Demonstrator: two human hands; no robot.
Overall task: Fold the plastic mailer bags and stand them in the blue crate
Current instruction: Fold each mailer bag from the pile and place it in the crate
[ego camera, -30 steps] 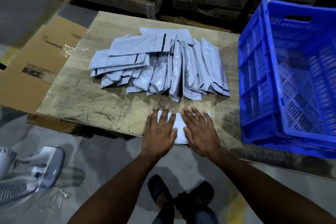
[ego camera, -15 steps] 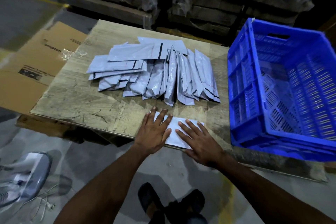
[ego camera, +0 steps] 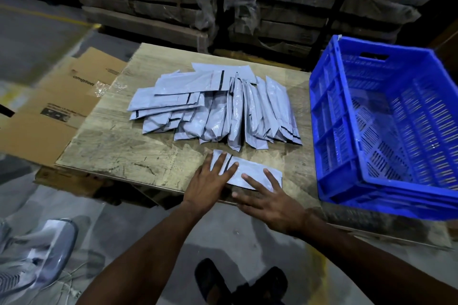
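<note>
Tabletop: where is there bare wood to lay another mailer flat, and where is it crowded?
Bare wood lies on the table left of the pile of mailers, out to its left edge. The left hand and right hand cover the folded mailer at the near edge. Only a narrow strip separates the pile from the blue crate.

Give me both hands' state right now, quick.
Left hand: open, fingers straight, pressing flat on the folded mailer bag.
Right hand: open, fingers spread, resting on the same bag.
</note>
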